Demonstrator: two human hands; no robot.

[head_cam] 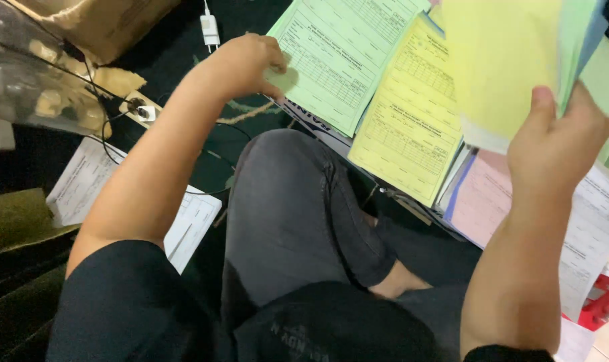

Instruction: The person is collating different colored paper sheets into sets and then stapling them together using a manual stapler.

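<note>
Left hand (247, 64): you are pressing fingers closed on the far green form (338, 57) | Right hand (559, 144): you are pinching the raised sheaf (505, 60) at its near edge | Handling: light, limp, slippery paper.

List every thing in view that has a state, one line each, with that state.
left hand: closed on the edge of the green form.
green form: lying flat on the pile, its corner pinched.
right hand: gripping a raised stack of sheets.
stack of sheets: held up, fanned, yellow in front.
yellow form: lying flat, untouched.
pink sheet: flat, partly covered.
white charger: lying on the dark floor.
</note>
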